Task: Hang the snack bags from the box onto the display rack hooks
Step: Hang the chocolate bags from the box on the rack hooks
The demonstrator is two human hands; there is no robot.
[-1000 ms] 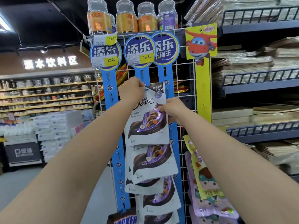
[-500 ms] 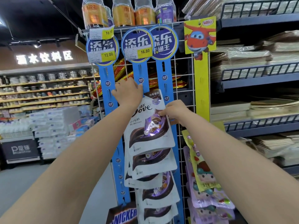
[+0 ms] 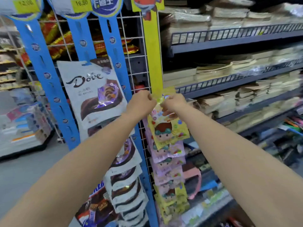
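A white Dove bag hangs from the middle blue strip of the wire rack, above several more Dove bags. Both hands are off it. My left hand and my right hand pinch the top edge of a yellow cartoon snack bag against the lower end of the yellow strip. Under it hang several pink and yellow bags of the same kind. No box is in view.
Blue shelves stacked with flat paper goods fill the right. Red and gold packets sit behind the wire grid. A Snickers pack hangs low on the left. Stacked white packs stand on the floor at far left.
Both hands have let go of the Dove bag, which now hangs on its own, and moved down and right to the yellow bag. The view has tilted down and closer.
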